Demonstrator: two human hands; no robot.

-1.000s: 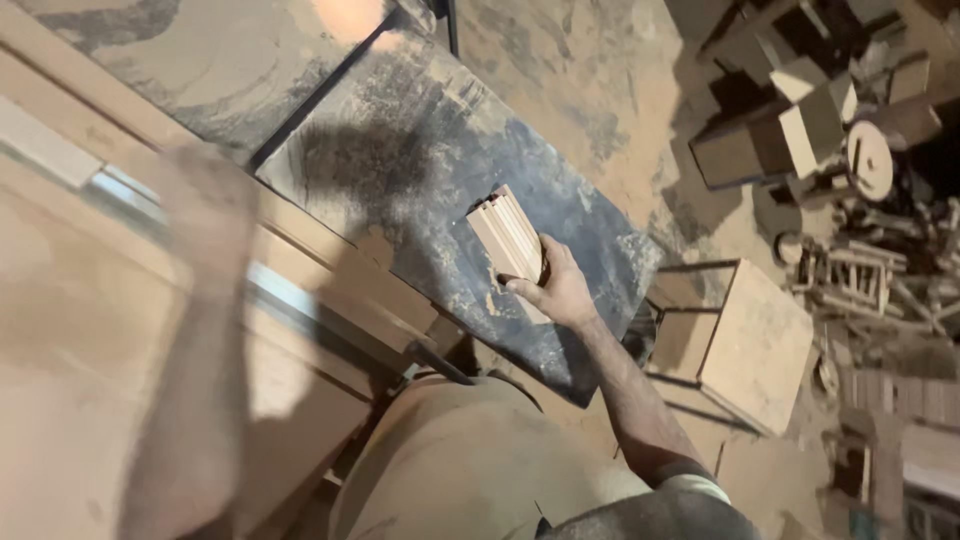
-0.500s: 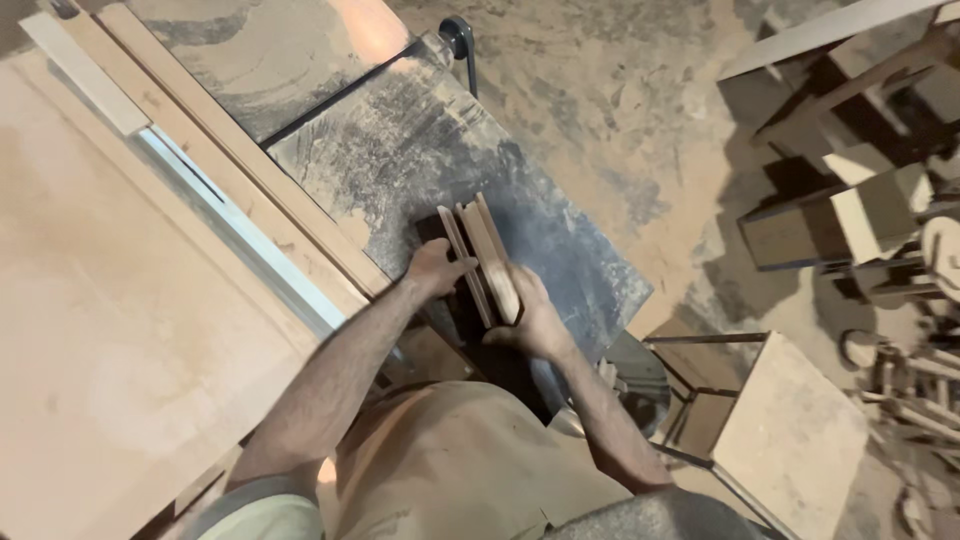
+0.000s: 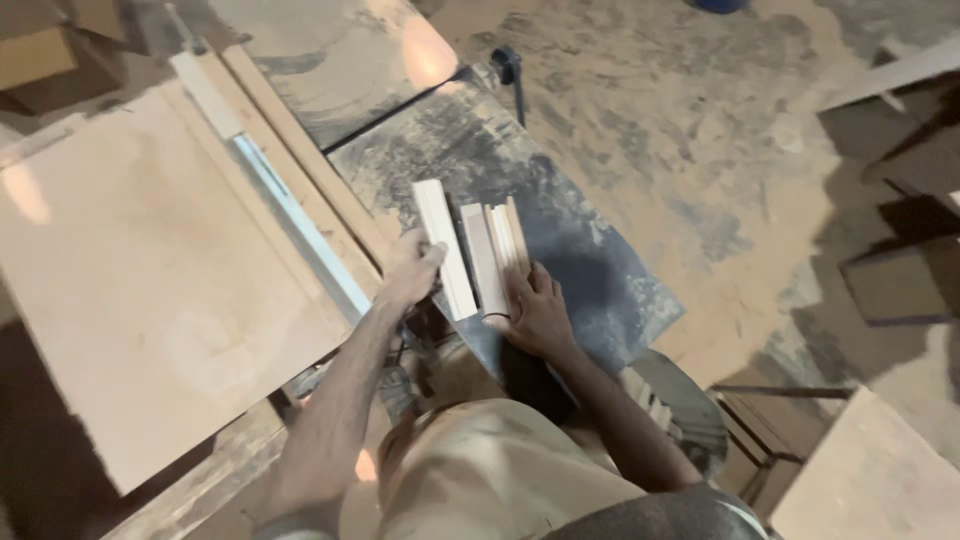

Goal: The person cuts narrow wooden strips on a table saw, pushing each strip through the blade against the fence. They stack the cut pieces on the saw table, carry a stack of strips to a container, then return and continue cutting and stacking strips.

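Note:
A few short pale wooden slats (image 3: 487, 256) lie side by side on a dark, dusty metal table top (image 3: 590, 270). My left hand (image 3: 408, 272) grips the leftmost slat (image 3: 440, 245) from its left side, lifting it a little apart from the others. Resting flat on the near end of the other slats, my right hand (image 3: 533, 312) presses them to the table.
A large light plywood sheet (image 3: 150, 290) lies to the left, edged by a wooden rail and a metal strip (image 3: 300, 225). Sawdust covers the floor (image 3: 700, 130). Wooden boxes and a metal-framed stand (image 3: 850, 450) sit to the right.
My right hand carried a bundle of slats to the table. My left hand came in, and the bundle is spread flat, the left slat pulled aside.

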